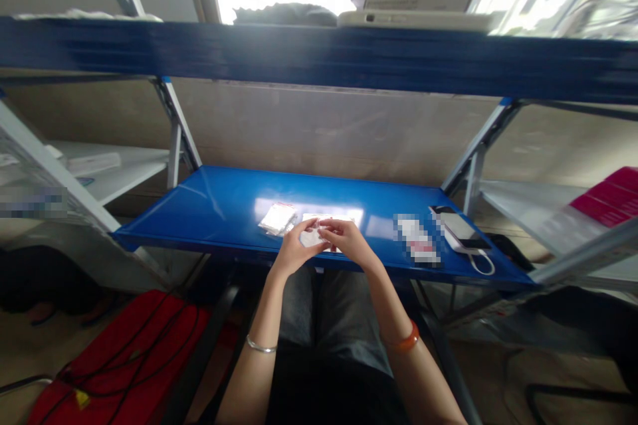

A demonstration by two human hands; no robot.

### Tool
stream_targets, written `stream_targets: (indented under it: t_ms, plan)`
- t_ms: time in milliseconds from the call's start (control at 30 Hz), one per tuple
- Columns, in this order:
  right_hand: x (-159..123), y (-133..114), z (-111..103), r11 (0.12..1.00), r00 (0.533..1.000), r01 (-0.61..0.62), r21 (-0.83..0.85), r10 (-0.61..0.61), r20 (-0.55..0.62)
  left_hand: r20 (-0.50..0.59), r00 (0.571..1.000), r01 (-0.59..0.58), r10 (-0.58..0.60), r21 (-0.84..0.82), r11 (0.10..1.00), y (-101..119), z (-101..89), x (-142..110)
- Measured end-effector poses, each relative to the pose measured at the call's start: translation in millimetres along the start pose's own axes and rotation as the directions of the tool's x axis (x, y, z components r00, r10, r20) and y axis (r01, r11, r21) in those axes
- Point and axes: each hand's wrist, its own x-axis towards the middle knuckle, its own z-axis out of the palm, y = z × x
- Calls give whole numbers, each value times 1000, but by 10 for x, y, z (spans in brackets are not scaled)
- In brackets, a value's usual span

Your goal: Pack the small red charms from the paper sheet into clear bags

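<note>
My left hand (294,251) and my right hand (349,241) meet over the front edge of the blue shelf table. Between them is a small white, thin thing (311,238), perhaps a packet; its exact kind is too blurred to make out. Fingers of both hands are closed on it, the right fingertips pressing near its top. Behind the hands, a flat white sheet or packet (357,218) lies partly hidden on the table. Just left of my left hand rests a stack of white packets in clear plastic (278,218).
On the right of the blue tabletop (214,202) lie a blurred-out flat item (419,239) and a white device with a cable (456,229). A blue upper shelf (319,56) crosses overhead. Metal posts flank both sides. A red case (124,358) with black cables stands at lower left.
</note>
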Motion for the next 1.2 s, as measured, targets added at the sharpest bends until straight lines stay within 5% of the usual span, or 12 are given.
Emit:
stream_targets:
  t_ms: [100, 233, 367, 467, 700, 1200]
  plan:
    - [39, -6, -72, 999, 1000, 22, 32, -22, -17, -30, 999, 33, -35, -51, 998, -13, -21, 11]
    - [186, 186, -250, 996, 979, 5, -86, -23, -201, -42, 992, 101, -115, -259, 960, -81, -49, 40]
    - [373, 607, -377, 867, 963, -147, -475, 15, -271, -1, 965, 212, -262, -582, 785, -166, -25, 74]
    - [466, 855, -385, 817, 956, -186, -546, 22, -293, 127, 916, 353, -381, -705, 615, -189, -4, 93]
    - [482, 981, -316, 740, 931, -223, -634, -30, -363, 235, 906, 387, -351, -798, 463, -122, -14, 101]
    - [441, 938, -251, 738, 895, -277, -615, -34, -445, 376, 858, 487, -351, -814, 317, -91, 9, 70]
